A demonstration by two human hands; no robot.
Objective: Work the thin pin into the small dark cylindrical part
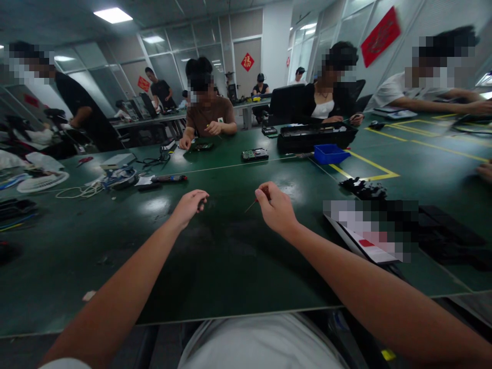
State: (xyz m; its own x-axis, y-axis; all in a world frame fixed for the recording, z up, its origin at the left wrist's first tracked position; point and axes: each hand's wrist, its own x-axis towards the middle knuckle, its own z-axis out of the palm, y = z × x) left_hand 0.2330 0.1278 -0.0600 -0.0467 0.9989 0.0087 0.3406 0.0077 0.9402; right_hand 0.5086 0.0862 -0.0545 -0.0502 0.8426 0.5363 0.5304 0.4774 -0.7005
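Observation:
My right hand (pixel 277 207) is closed above the green table (pixel 215 266), right of the middle. A thin metal shaft with a trace of red juts down and left from its fingers; it looks like a small screwdriver (pixel 250 207), its handle hidden in the palm. Across from it, my left hand (pixel 188 209) hovers with curled fingers. Something small and dark shows at those fingertips, too unclear to name. The two hands are apart, with bare tabletop below and between them.
A hard drive (pixel 255 154) lies ahead, left of a blue bin (pixel 329 154) and a long black tray (pixel 317 137). Cables (pixel 82 189) and a black-and-red tool (pixel 169 179) lie left. Papers (pixel 369 241) and black parts (pixel 448 236) sit right. Several people work around.

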